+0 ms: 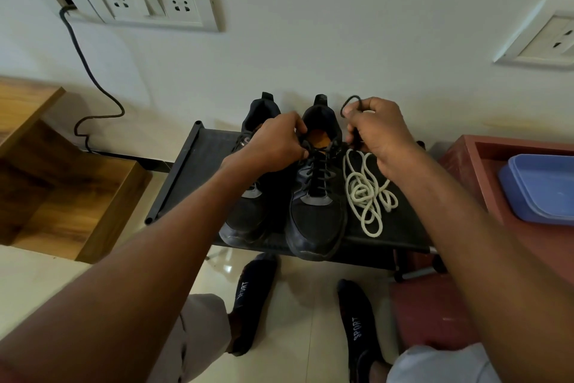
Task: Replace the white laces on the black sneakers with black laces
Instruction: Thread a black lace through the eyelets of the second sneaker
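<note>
We found both black sneakers [316, 196] toe-outward on the black rack [192, 165], the right-hand one already threaded with a black lace [316, 171], and the discarded white laces [369, 193] heaped beside it toward the rack's right edge. Our left hand [273, 143] pinched the lace at the top eyelets while our right hand [375, 131] gripped its free end, looped above the knuckles. We judged the lace light, limp and slippery, best held near its stiff tip.
</note>
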### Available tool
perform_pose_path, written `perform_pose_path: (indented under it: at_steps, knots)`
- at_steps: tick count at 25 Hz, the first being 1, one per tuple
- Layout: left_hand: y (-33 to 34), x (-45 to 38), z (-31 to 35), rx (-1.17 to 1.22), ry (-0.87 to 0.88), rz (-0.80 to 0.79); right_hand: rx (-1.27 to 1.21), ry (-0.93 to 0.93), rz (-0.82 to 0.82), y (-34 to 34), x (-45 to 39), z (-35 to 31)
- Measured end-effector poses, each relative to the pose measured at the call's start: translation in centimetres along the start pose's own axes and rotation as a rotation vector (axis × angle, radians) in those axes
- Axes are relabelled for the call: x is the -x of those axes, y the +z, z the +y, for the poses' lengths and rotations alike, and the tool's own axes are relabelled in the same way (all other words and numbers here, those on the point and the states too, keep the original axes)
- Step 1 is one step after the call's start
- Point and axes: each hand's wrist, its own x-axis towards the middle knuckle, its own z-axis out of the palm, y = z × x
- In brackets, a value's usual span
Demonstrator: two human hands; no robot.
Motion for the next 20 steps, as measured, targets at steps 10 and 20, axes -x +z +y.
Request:
perform_pose_path:
  at_steps: [10, 20]
  knots:
    - [-0.6, 0.1, -0.2, -0.177, 0.022, 0.014, 0.719, -0.123, -0.224, -0.9, -0.7, 2.0]
    - [-1.2, 0.7, 0.0, -0.305, -0.025, 0.116, 0.777, -0.056, -0.156, -0.8, -1.0, 2.5]
